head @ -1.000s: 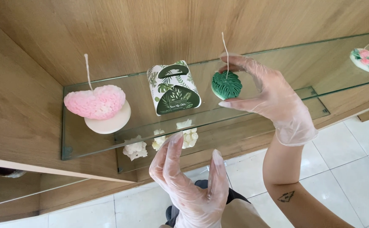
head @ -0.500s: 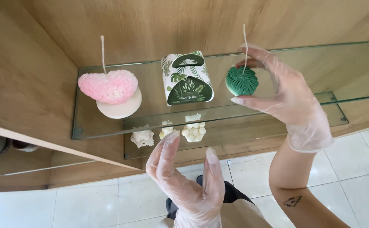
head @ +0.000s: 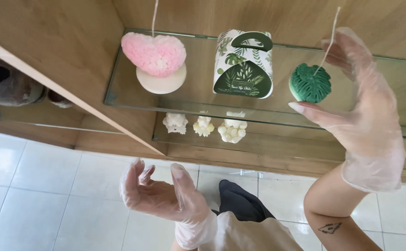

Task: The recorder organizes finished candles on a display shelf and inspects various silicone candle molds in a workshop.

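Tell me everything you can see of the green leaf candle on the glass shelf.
The green leaf candle is a small round disc moulded like a split tropical leaf, waxy and dark green, with a long pale wick slanting up. It stands on the upper glass shelf, right of the leaf-printed gift box. The gloved right hand cups around it; contact is unclear.

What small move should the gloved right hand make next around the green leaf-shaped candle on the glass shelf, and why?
Probably draw the right hand gently back from the green leaf-shaped candle. The candle appears to rest on the glass shelf, the fingers look spread around it rather than gripping, and its long wick runs close by them, so a sideways move could snag it.
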